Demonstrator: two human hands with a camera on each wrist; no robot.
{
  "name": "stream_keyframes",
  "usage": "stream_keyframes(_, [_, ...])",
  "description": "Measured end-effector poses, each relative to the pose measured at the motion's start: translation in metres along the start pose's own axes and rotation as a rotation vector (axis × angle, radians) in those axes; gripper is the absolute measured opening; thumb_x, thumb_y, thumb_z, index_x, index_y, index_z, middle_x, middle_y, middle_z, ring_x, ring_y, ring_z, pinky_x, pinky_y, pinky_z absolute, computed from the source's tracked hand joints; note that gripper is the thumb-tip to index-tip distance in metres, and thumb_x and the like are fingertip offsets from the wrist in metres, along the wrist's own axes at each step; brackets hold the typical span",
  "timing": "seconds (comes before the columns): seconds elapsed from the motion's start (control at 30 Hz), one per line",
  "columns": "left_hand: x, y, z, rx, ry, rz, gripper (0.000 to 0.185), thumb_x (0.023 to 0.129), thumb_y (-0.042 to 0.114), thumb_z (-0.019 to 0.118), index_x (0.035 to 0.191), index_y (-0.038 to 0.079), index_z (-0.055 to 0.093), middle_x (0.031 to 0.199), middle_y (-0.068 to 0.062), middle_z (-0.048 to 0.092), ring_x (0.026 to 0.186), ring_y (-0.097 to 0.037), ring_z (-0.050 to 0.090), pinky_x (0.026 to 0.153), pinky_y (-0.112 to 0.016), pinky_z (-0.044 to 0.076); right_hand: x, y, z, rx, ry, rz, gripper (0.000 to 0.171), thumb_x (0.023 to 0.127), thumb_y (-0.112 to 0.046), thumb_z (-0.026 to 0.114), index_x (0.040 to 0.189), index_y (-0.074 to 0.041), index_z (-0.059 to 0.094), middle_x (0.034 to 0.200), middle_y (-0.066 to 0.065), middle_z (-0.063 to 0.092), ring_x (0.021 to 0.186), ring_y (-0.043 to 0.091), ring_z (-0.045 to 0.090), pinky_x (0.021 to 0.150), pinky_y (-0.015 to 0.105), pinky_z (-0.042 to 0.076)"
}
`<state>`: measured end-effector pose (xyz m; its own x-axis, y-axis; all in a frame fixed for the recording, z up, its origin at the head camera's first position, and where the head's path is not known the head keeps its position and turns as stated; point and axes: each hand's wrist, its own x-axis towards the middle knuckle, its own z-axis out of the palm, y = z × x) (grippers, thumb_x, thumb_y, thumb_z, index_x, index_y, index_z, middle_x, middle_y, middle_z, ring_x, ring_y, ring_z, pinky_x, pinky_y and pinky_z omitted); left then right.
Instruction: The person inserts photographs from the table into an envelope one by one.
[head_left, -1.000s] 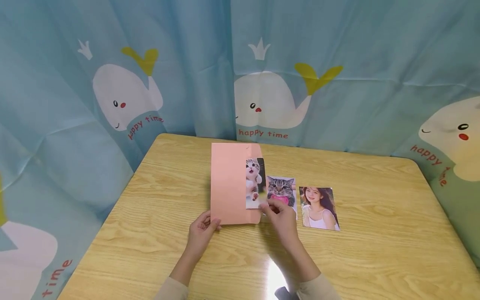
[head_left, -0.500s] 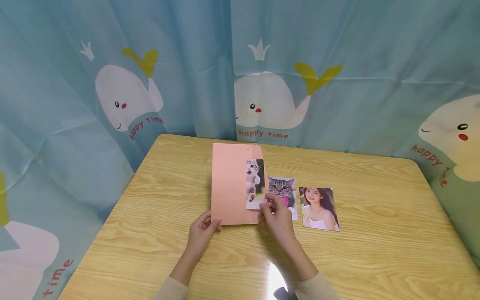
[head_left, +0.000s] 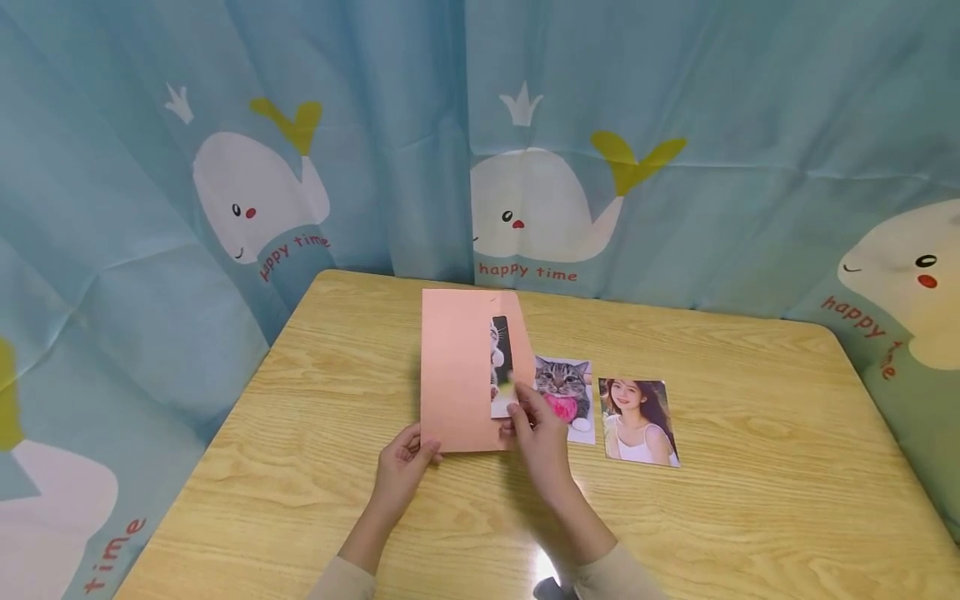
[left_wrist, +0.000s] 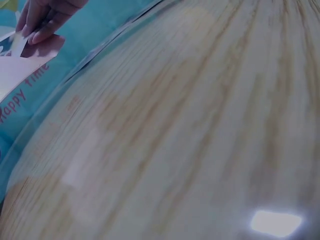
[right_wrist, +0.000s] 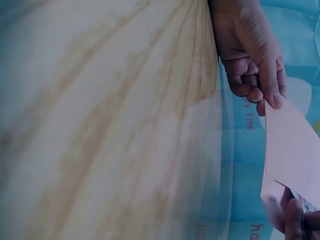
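Since the earlier frames the kitten photo print (head_left: 501, 367) has slid further into the open right side of the pink paper envelope (head_left: 457, 371): a second ago most of the kitten showed, and now only a narrow strip of it remains outside, partly behind the envelope's raised flap edge. The right hand (head_left: 536, 437) has moved leftward with it and pinches the print's lower corner between thumb and fingertips, right at the envelope's mouth. The left hand (head_left: 401, 467) has stayed where it was, thumb and curled fingers gripping the envelope's lower left corner and holding it tilted up off the light wooden table (head_left: 750, 500); the right wrist view shows the same grip on the pink edge (right_wrist: 292, 150). With the right hand shifted, more of the grey tabby cat photo (head_left: 564, 398) is uncovered; it lies flat on the table just right of the envelope, its lower left part behind the right hand. Just beside it to the right lies the portrait photo of a person in white (head_left: 639, 421), flat and untouched. Behind the table hangs a teal curtain printed with white whales (head_left: 675, 125).
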<state>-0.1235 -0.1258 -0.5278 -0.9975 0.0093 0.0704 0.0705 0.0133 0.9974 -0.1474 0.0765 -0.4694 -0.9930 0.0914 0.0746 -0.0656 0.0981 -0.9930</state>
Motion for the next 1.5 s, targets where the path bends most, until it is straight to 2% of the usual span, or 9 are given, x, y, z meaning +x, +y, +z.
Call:
stream_keyframes(0.27, [0.0,-0.001,0.001,-0.016,-0.004,0.018,0.03,0.091,0.012,0.062,0.115,-0.006,0.056,0.088,0.001,0.065,0.074,-0.009,0.063,0.071,-0.02,0.055,-0.003,-0.002,0.005,0.022,-0.007,0.003,0.038,0.094,0.001,0.055,0.131,0.004,0.052,0.083,0.024,0.062,0.062,0.02,0.062,0.056,0.031,0.058])
stream_keyframes(0.47, [0.0,-0.001,0.0,-0.025,0.01,-0.017,0.031,0.092,0.013,0.062,0.116,-0.004,0.056,0.089,0.0,0.065,0.075,-0.01,0.063,0.072,-0.02,0.055,-0.006,0.001,0.01,-0.069,-0.01,-0.014,0.038,0.096,-0.004,0.053,0.134,0.001,0.05,0.07,0.02,0.061,0.054,0.024,0.057,0.048,0.026,0.051])
stream_keyframes(0.7, [-0.001,-0.001,-0.001,-0.013,0.004,-0.011,0.029,0.091,0.012,0.063,0.115,-0.004,0.057,0.089,0.002,0.066,0.075,-0.01,0.064,0.072,-0.021,0.056,-0.004,0.004,0.007,-0.266,0.14,-0.101,0.032,0.09,0.0,0.061,0.122,-0.002,0.062,0.104,0.011,0.069,0.081,0.015,0.059,0.064,0.018,0.052])
stream_keyframes(0.8, [-0.001,-0.001,-0.001,-0.004,0.01,-0.004,0.027,0.091,0.011,0.063,0.114,-0.003,0.058,0.089,0.002,0.066,0.074,-0.01,0.064,0.072,-0.021,0.056,-0.003,0.004,0.007,-0.178,0.102,-0.073,0.034,0.091,0.003,0.058,0.125,0.001,0.059,0.103,0.016,0.068,0.077,0.018,0.064,0.063,0.023,0.056])
stream_keyframes(0.97, [0.0,-0.001,-0.001,-0.01,-0.002,0.008,0.029,0.092,0.012,0.062,0.116,-0.004,0.057,0.088,-0.001,0.065,0.075,-0.01,0.063,0.072,-0.02,0.055,-0.001,0.003,0.01,0.088,0.041,0.084,0.036,0.093,0.005,0.052,0.129,0.002,0.054,0.095,0.027,0.065,0.068,0.027,0.068,0.062,0.031,0.059])
stream_keyframes(1.07, [0.0,-0.001,-0.001,-0.013,0.0,0.009,0.029,0.092,0.011,0.061,0.116,-0.005,0.057,0.087,-0.001,0.064,0.074,-0.009,0.063,0.072,-0.02,0.055,-0.001,0.004,0.011,0.153,0.042,0.13,0.036,0.094,0.005,0.052,0.13,0.002,0.053,0.095,0.028,0.064,0.066,0.024,0.068,0.063,0.034,0.059])
stream_keyframes(1.2, [0.0,-0.001,0.0,-0.028,-0.024,-0.011,0.031,0.092,0.012,0.062,0.118,-0.004,0.057,0.091,-0.001,0.065,0.076,-0.011,0.064,0.073,-0.021,0.056,0.0,0.007,0.01,0.183,0.103,0.118,0.033,0.093,0.006,0.053,0.126,0.006,0.056,0.089,0.029,0.064,0.06,0.014,0.066,0.061,0.031,0.059])
stream_keyframes(1.37, [0.001,-0.001,0.0,-0.019,-0.038,-0.02,0.032,0.092,0.013,0.061,0.119,-0.002,0.056,0.094,0.0,0.066,0.077,-0.011,0.064,0.075,-0.022,0.056,0.005,0.007,0.003,0.213,0.27,0.051,0.027,0.091,0.007,0.055,0.118,0.01,0.06,0.095,0.031,0.064,0.056,0.006,0.064,0.059,0.023,0.057])
stream_keyframes(1.5, [0.001,0.0,-0.002,-0.031,-0.02,-0.032,0.031,0.092,0.012,0.062,0.119,-0.002,0.057,0.094,-0.004,0.066,0.076,-0.011,0.064,0.074,-0.022,0.056,0.011,0.004,-0.001,0.337,0.32,0.119,0.029,0.091,0.008,0.053,0.12,0.012,0.058,0.102,0.025,0.064,0.057,0.006,0.065,0.06,0.022,0.057])
